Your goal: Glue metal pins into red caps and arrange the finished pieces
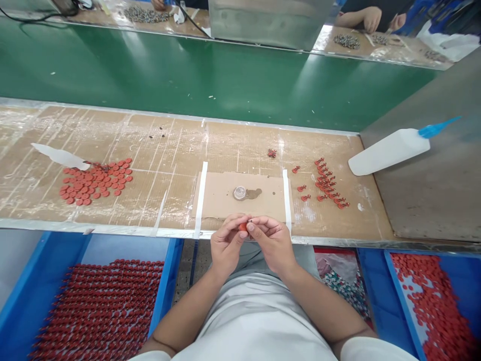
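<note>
My left hand (227, 245) is closed in a pinch on a small red disc (243, 227) just over the table's front edge. My right hand (273, 244) meets it there, thumb and fingers pinched at the disc's right side; a small dark bit shows at its fingertips, too small to name. Just beyond my hands, a small clear round dish (239, 193) rests on a cardboard sheet (220, 193), next to a wet brown stain. On the right lie several red discs with metal pieces attached (326, 181). A pile of red discs (93, 183) lies on the left.
A white squeeze bottle (391, 152) with a blue nozzle leans against the metal panel (432, 190) at right. Blue bins below hold rows of red pieces (101, 301) and loose red discs (432, 301). Across the green divider (180, 75), another person's hands (372, 20) are near small metal parts.
</note>
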Available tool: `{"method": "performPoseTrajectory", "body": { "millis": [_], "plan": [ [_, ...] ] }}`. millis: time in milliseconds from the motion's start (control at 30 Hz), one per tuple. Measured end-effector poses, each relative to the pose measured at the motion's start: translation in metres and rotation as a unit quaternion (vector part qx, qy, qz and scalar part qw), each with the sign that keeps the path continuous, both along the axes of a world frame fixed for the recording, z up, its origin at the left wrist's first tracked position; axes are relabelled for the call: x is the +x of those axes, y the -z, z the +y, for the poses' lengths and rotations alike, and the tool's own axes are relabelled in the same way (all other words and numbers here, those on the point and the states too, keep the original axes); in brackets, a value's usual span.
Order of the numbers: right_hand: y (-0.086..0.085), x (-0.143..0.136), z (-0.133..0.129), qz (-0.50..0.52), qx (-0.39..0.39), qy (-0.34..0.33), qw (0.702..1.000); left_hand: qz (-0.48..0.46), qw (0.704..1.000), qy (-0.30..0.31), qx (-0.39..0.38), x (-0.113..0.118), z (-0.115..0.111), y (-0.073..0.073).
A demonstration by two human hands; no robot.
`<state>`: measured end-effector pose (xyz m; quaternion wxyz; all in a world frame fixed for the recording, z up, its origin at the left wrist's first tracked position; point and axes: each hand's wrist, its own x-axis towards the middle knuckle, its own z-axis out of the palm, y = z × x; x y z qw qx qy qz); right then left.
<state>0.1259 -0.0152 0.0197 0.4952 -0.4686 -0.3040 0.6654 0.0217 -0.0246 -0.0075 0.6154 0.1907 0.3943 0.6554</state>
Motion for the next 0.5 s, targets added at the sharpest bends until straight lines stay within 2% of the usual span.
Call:
{"method": "performPoseTrajectory", "body": {
  "millis": [100, 167, 500],
  "plan": [
    [-0.0009, 0.0004, -0.0003, 0.007, 0.004, -0.003, 1.0, 0.029, 0.997, -0.003, 0.068, -0.0013, 0.0013, -0.0005],
    [-0.0001, 0.0016, 0.0003, 0.014, 0.003, -0.016, 1.0, 0.036, 0.996, 0.0, 0.087, -0.0022, 0.0017, -0.0012],
    [-0.0005, -0.0003, -0.0009, 0.0, 0.017, 0.018, 1.0, 0.047, 0.996, 0.003, 0.071, -0.0037, -0.0039, 0.0027]
  ]
}}
